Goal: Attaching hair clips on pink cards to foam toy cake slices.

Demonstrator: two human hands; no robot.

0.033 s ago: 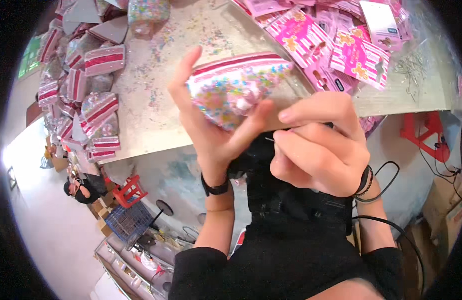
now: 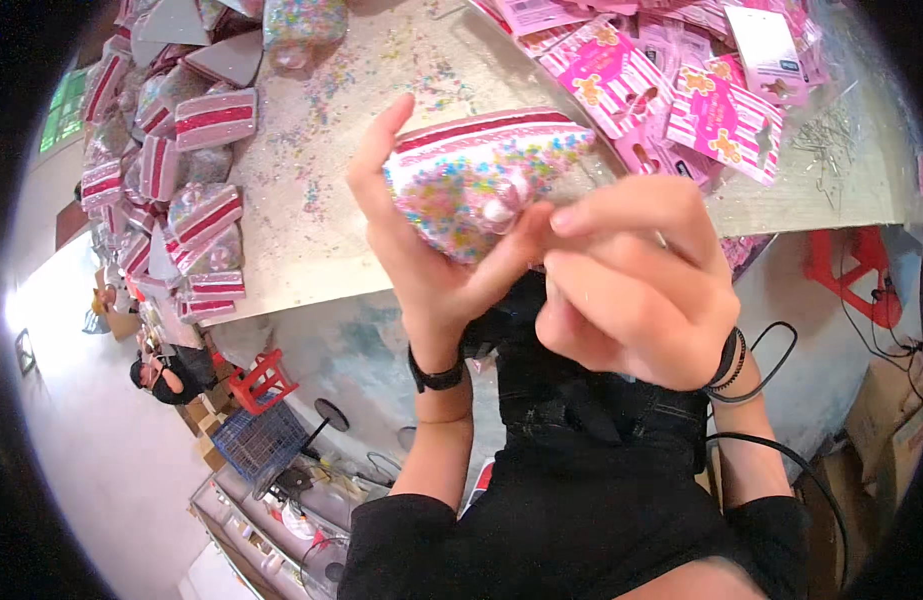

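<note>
Nearest, the person's black top and two bare forearms came up from the lower edge, a black wristband on the left wrist and dark cords round the right. Above them the left hand (image 2: 431, 255) was wrapped around a small clear bag (image 2: 471, 180) filled with pastel sprinkles and topped by a red-and-white striped band; its index finger stood up along the bag's left side and its thumb pressed the lower right part. The right hand (image 2: 636, 285) was closed in a loose fist just beside it, with the thumb and forefinger pinched together at the bag's right edge, touching the left thumb. The bag was held in the air, above the near edge of the worktop (image 2: 311, 250), tilted with its striped band upward. Beyond it, loose sprinkles (image 2: 326, 95) were scattered over the pale worktop. To the left lay a heap of similar filled bags (image 2: 196, 130) with striped bands, spilling along the worktop's left edge. To the far right lay a pile of pink striped cards (image 2: 681, 90) in clear sleeves, and right of them a cluster of thin metal pins (image 2: 831, 140). Below the worktop to the left, another person sat on the floor near a red stool (image 2: 261, 380).
</note>
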